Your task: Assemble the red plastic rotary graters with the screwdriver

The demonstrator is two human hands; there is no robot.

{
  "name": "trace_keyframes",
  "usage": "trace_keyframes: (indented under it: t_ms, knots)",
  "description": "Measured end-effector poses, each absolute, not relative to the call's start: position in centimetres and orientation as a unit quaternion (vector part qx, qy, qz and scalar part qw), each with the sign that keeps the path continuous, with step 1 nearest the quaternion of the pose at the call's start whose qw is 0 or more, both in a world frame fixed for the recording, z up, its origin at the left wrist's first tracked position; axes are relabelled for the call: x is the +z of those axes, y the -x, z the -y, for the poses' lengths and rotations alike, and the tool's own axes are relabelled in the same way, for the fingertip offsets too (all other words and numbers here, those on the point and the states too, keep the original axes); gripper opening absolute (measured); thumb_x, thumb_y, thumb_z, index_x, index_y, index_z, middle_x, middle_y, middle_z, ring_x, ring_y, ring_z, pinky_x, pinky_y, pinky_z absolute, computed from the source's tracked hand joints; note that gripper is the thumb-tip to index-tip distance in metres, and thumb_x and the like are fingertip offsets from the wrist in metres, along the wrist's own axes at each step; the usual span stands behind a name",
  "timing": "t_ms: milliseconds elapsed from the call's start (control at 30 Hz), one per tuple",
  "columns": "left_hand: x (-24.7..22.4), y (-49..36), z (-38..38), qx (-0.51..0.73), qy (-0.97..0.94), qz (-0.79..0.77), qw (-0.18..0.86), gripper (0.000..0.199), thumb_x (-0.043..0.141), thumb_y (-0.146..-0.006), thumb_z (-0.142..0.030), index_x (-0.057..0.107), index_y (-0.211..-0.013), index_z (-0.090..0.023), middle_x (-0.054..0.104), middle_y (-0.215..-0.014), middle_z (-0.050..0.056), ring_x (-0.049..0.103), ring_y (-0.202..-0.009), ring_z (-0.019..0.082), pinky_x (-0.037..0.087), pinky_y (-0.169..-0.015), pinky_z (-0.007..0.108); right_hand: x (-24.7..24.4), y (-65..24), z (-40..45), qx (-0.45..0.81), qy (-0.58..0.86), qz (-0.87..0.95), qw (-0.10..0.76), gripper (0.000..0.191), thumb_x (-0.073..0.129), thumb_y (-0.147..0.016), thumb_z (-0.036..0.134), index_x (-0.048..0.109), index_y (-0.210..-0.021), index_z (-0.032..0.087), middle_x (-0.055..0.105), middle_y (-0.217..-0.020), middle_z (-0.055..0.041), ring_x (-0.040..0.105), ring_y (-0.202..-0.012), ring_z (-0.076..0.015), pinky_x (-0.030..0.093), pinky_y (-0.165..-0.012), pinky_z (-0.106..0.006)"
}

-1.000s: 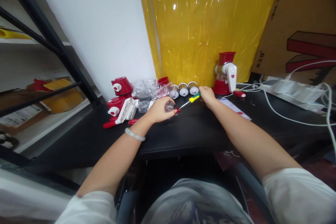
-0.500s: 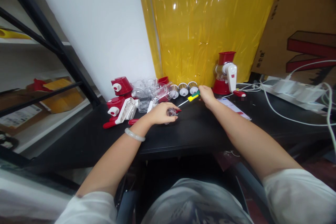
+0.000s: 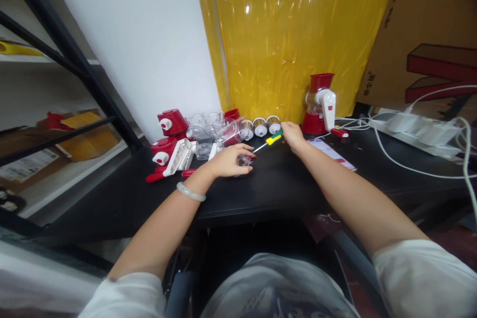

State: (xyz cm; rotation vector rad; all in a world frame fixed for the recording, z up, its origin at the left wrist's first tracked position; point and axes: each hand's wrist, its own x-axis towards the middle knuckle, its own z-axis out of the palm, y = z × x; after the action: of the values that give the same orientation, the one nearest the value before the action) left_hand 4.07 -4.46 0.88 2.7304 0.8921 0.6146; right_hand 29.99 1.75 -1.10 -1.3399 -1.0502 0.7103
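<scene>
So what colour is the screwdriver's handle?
Yellow and green; the head view shows the screwdriver handle best.

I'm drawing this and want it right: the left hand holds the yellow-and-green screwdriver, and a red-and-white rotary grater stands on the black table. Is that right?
Not quite: the head view shows the right hand holding the yellow-and-green screwdriver. A red-and-white rotary grater does stand on the black table.

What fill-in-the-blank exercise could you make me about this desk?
The right hand grips a screwdriver with a green and ____ handle.
The pale bangle is on the person's ____ arm.
The metal-sided cylinders in a row number ____.
The upright red-topped device stands to the person's ____.

Missing words: yellow; left; three; right.
</scene>
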Motion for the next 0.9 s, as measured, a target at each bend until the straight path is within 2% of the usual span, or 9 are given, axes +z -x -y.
trace_keyframes:
  t_ms: [100,200,400,567,767,900]
  knots:
    - [0.9,-4.3,4.6,0.207,-0.926,-0.297,0.111,0.038,0.075,-0.077,-0.035,0.077,-0.113,-0.023,0.075,-0.121,0.009,0.074,-0.095,0.025,0.061,-0.088,0.041,-1.1,-30.0,-1.8,0.309,0.573,0.457,0.607,0.021,0.053,-0.081,0.026,0.049,-0.061,0.022,0.046,-0.059,0.0015,0.046,-0.056,-0.0137,0.041,-0.048,-0.024]
    - [0.9,-4.3,4.6,0.208,-0.922,-0.308,0.107,0.037,0.075,-0.077,-0.035,0.077,-0.11,-0.021,0.076,-0.114,0.008,0.075,-0.089,0.024,0.061,-0.085,0.038,-1.4,-30.4,-2.3,0.303,0.577,0.456,0.607,0.02,0.053,-0.081,0.028,0.05,-0.063,0.023,0.047,-0.061,0.0014,0.047,-0.059,-0.0145,0.043,-0.052,-0.025]
    - [0.6,-4.1,4.3,0.198,-0.918,-0.339,0.053,0.035,0.076,-0.075,-0.039,0.078,-0.104,-0.021,0.077,-0.109,0.009,0.074,-0.097,0.027,0.058,-0.091,0.04,-2.5,-31.5,-3.8,0.201,0.62,0.487,0.581,0.021,0.055,-0.083,0.033,0.051,-0.065,0.023,0.05,-0.065,0.0006,0.049,-0.067,-0.017,0.045,-0.067,-0.026]
    - [0.6,-4.0,4.1,0.174,-0.905,-0.384,0.056,0.032,0.073,-0.078,-0.044,0.079,-0.099,-0.02,0.08,-0.098,0.009,0.076,-0.091,0.028,0.058,-0.085,0.04,-3.4,-31.6,-4.3,0.201,0.637,0.491,0.56,0.02,0.055,-0.086,0.032,0.052,-0.068,0.023,0.053,-0.067,0.0003,0.05,-0.068,-0.0169,0.045,-0.069,-0.026]
    - [1.6,-3.9,4.8,0.236,-0.903,-0.348,0.084,0.042,0.075,-0.08,-0.041,0.075,-0.116,-0.019,0.079,-0.106,0.01,0.075,-0.096,0.027,0.059,-0.087,0.04,-3.7,-31.1,-4.1,0.226,0.63,0.533,0.518,0.016,0.056,-0.086,0.028,0.059,-0.072,0.021,0.056,-0.065,-0.0001,0.054,-0.066,-0.0169,0.043,-0.068,-0.026]
    - [2.0,-3.0,4.8,0.337,-0.879,-0.291,0.171,0.062,0.083,-0.075,-0.042,0.064,-0.129,-0.018,0.074,-0.116,0.015,0.075,-0.1,0.028,0.061,-0.088,0.044,-3.1,-31.3,-3.6,0.208,0.609,0.594,0.483,0.02,0.056,-0.092,0.033,0.065,-0.08,0.019,0.057,-0.061,0.0014,0.056,-0.064,-0.0163,0.044,-0.069,-0.026]
